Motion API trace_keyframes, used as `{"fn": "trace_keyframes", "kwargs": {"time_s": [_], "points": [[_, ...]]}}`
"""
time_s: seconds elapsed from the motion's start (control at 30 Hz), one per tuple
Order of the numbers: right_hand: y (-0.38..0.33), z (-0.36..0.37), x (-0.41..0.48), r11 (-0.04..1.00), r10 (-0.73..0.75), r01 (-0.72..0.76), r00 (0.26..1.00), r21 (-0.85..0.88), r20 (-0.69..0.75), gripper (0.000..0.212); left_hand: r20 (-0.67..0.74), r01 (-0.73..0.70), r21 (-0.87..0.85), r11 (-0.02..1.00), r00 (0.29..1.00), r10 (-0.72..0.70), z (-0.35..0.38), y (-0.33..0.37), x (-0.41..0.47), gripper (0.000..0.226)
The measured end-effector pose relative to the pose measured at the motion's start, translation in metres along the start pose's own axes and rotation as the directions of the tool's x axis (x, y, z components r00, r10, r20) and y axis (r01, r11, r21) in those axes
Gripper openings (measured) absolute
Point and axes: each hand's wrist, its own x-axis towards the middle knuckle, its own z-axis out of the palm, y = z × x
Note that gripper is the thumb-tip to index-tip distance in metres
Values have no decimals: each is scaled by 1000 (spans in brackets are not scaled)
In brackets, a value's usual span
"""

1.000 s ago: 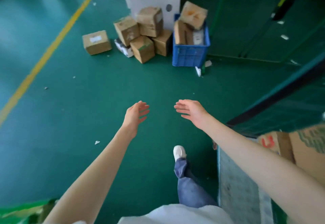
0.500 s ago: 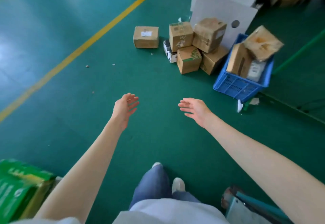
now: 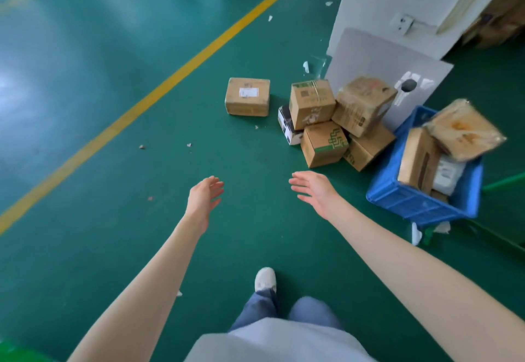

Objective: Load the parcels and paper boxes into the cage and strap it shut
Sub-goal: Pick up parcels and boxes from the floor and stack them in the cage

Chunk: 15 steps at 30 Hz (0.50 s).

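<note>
Parcels (image 3: 312,103) of scuffed brown cardboard lie heaped ahead to my right against a white panel (image 3: 366,57). I think more fill the blurred blue crate (image 3: 420,205) beside them. One labelled box (image 3: 247,96) sits apart, with bare green floor (image 3: 142,219) around it. My left hand (image 3: 204,194) and right hand (image 3: 315,191) hover spread and empty.

Open floor (image 3: 170,191) before piled boxes (image 3: 324,123)

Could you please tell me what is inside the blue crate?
The blue crate holds an upright brown box, a white parcel beside it, and a wrapped brown parcel tilted on top of both. Whatever lies beneath them is covered.
</note>
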Motion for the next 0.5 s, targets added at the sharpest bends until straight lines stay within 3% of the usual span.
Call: {"fn": "trace_keyframes", "kwargs": {"time_s": [0.2,0.5], "points": [[-89,30,96,1000,15,-15,1000,-5,22,19,-6,-5,-24,1000,1000,5,27,83,97,25],[-208,50,263,997,62,-59,995,-42,82,22,-75,30,-55,998,997,-34,82,181,239,25]]}}
